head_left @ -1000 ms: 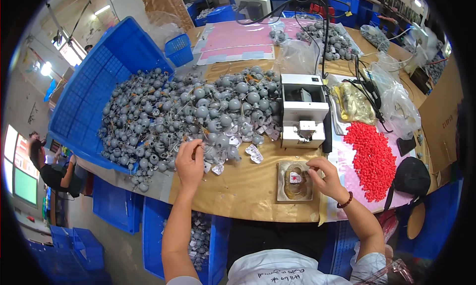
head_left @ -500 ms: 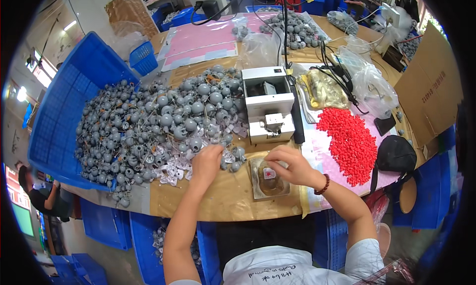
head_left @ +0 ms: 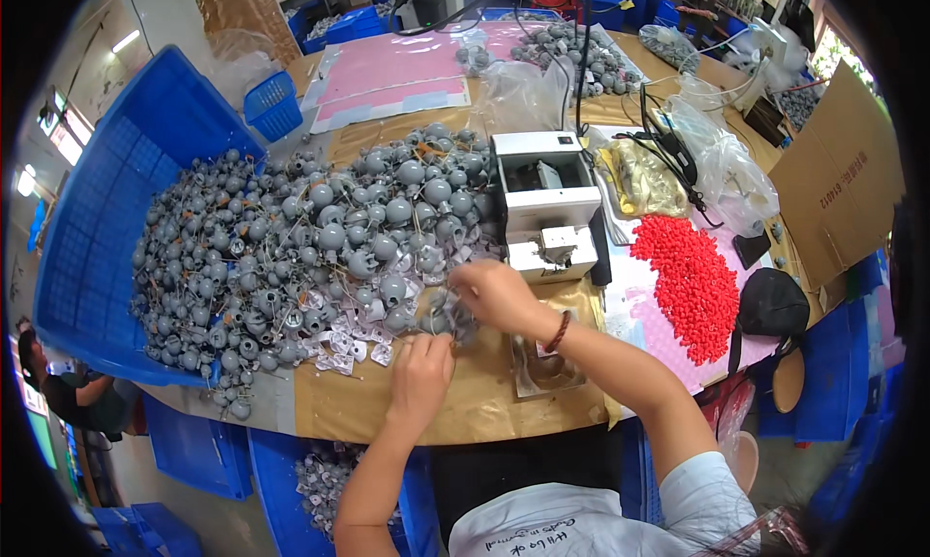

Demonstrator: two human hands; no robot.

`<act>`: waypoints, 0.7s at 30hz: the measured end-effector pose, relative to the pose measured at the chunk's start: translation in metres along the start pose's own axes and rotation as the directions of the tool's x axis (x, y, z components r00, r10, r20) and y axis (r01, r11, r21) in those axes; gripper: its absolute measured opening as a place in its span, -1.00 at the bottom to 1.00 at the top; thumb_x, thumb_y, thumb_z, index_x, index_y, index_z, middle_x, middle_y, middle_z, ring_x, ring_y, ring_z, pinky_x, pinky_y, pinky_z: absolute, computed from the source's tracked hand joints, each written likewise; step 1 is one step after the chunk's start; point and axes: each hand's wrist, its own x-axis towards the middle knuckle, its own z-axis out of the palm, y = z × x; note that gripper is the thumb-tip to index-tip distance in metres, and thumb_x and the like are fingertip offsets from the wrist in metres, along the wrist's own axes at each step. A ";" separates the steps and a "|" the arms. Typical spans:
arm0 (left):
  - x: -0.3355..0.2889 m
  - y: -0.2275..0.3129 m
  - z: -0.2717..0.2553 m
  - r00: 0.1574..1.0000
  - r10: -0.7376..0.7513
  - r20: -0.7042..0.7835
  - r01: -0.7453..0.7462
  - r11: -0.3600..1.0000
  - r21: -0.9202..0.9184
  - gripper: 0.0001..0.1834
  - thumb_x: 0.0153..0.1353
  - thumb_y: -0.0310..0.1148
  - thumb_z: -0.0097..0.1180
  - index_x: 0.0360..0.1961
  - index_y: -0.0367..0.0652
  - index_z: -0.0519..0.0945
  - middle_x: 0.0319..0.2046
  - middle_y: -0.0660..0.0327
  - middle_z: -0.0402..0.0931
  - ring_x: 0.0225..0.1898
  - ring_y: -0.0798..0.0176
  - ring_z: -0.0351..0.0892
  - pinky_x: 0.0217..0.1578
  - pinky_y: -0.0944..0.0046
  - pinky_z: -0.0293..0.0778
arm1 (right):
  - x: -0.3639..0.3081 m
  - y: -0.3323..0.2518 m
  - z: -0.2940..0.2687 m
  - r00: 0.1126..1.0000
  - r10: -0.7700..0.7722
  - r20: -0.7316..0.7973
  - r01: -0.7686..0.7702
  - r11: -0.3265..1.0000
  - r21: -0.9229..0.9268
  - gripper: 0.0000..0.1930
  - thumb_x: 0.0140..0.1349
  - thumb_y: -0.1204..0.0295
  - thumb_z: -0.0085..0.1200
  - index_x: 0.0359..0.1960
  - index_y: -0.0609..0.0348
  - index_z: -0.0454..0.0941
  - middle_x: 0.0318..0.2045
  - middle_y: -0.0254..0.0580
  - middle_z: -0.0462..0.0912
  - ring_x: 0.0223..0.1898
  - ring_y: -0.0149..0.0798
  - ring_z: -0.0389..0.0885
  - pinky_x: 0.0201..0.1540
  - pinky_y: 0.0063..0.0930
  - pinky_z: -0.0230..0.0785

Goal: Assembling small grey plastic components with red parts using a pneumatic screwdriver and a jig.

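Note:
My left hand (head_left: 423, 378) is low at the near edge of the pile, its fingers pressed together. What they hold, if anything, is hidden. Beside it, my right hand (head_left: 494, 295) reaches across to the left, fingers bent down over a few grey round parts (head_left: 438, 319); blur hides whether it grips one. A large heap of grey ball-shaped parts (head_left: 329, 235) with thin wires spreads to the left. Small white plastic pieces (head_left: 341, 344) lie along its near edge. Partly under my right forearm is a shallow clear tray (head_left: 531, 381).
A white bench machine (head_left: 547, 208) stands behind my right hand. Red small parts (head_left: 683, 286) are heaped to the right, beside a black cap (head_left: 775, 300). A big blue crate (head_left: 97, 266) lies tipped at the left. Cables hang over the table's far side.
My right hand has left the clear tray and moved left to the grey parts. My left hand has come nearer to me and slightly right, off the white pieces.

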 end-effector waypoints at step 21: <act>-0.003 0.021 -0.082 0.912 -0.297 0.284 0.381 0.869 -0.317 -0.35 0.22 -0.17 0.46 0.29 -0.14 0.56 0.00 -0.01 0.69 -0.09 -0.04 0.71 -0.09 0.00 0.62 | -0.035 -0.055 -0.139 0.753 0.420 0.506 -0.655 0.550 0.518 -0.79 0.50 0.38 0.20 0.03 0.23 0.70 -0.22 -0.45 0.73 -0.37 -0.67 0.52 -0.33 -0.68 0.43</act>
